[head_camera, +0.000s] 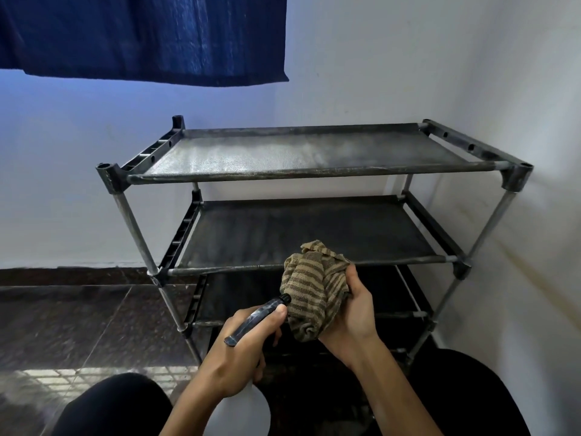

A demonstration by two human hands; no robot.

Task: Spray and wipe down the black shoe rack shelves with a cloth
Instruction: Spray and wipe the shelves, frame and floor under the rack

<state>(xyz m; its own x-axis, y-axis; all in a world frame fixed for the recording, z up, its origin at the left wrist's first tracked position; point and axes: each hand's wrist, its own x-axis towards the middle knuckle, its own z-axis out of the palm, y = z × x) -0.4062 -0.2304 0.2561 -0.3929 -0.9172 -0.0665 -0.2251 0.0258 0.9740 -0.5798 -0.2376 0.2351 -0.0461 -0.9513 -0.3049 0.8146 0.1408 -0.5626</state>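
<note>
My left hand (242, 344) grips a dark tube (256, 319), its nozzle touching the striped cloth (314, 294) bunched in my right hand (352, 313): I judge I'm loading the cloth. Next comes wiping the dusty top shelf (298, 152) of the black shoe rack (509, 177) (cornered by white walls (440, 58), over a dark tiled floor (78, 325)).

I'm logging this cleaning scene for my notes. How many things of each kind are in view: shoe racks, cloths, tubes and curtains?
Black shoe rack: 1
Striped cloth, held in the right hand: 1
Dark tube, held in the left hand: 1
Blue curtain: 1
Total: 4
</note>
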